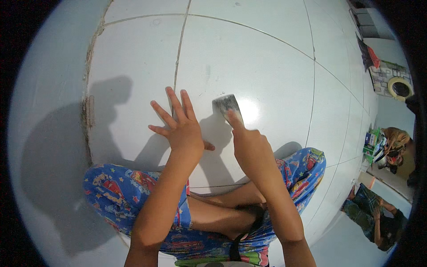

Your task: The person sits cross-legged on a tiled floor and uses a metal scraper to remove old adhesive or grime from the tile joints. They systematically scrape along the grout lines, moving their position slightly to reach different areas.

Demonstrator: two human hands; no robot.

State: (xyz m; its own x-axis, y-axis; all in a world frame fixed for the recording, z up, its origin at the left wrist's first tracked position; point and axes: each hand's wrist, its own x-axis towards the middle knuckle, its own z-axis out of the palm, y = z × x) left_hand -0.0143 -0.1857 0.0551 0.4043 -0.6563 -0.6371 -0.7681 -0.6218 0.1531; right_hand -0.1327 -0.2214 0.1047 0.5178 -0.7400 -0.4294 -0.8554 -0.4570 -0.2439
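My left hand (183, 130) rests on the white tiled floor (133, 66) with its fingers spread and nothing in it. To its right, my right hand (252, 147) grips a putty knife or scraper with a wide metal blade (224, 102). The index finger lies along the blade, and the blade's edge points away from me, at or just above the tile. The handle is hidden inside the hand. A few small dark marks (223, 92) show on the tile just beyond the blade.
My crossed legs in blue patterned trousers (300, 180) frame the near floor. At left, a wall (50, 76) meets the tiles along a dirty, cracked joint (88, 116). Far right are a seated person (373, 213), a green container with items (371, 143) and a round-framed object (400, 88).
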